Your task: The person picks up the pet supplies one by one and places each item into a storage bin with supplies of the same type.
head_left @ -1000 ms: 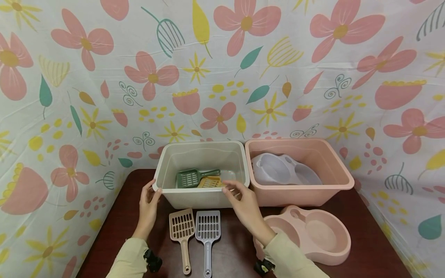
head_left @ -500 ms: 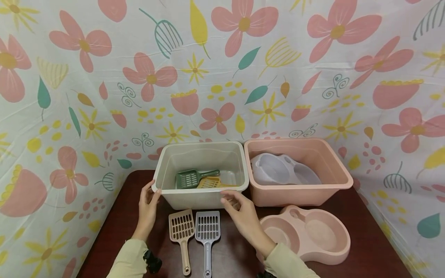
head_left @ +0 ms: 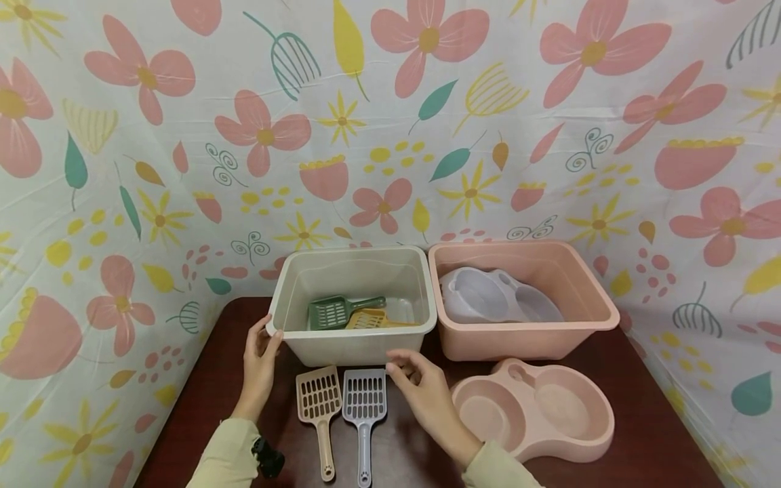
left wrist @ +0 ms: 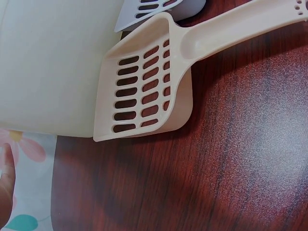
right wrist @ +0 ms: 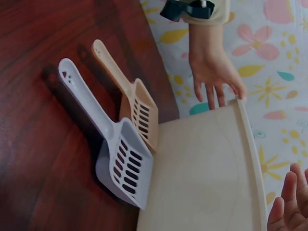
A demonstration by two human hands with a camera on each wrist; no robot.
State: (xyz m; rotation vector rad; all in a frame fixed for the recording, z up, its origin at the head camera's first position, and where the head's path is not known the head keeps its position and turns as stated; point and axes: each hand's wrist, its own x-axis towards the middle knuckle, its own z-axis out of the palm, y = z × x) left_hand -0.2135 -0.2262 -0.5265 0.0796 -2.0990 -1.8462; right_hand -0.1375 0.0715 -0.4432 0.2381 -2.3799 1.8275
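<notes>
My left hand (head_left: 259,356) pinches the rim of the grey-white litter box (head_left: 354,349) at its front left corner. In the right wrist view the left hand (right wrist: 214,72) shows its thumb on the rim and its fingers below. A green litter scoop (head_left: 329,314) and a yellow litter scoop (head_left: 369,319) lie inside the box. My right hand (head_left: 427,400) hovers in front of the box with loosely bent fingers and nothing in them. Nearest to it is a pale lilac scoop (head_left: 365,400), beside a beige scoop (head_left: 320,400); both lie before the box.
A pink litter box (head_left: 525,342) stands against the right side of the grey-white one, with a lilac double pet bowl (head_left: 482,298) in it. On the dark red table (head_left: 201,393), a pink double bowl (head_left: 531,423) lies at the right. Floral cloth (head_left: 390,135) hangs behind.
My right hand has let go of the yellow scoop and drawn back over the box's front rim towards me. The left hand stays at the corner.
</notes>
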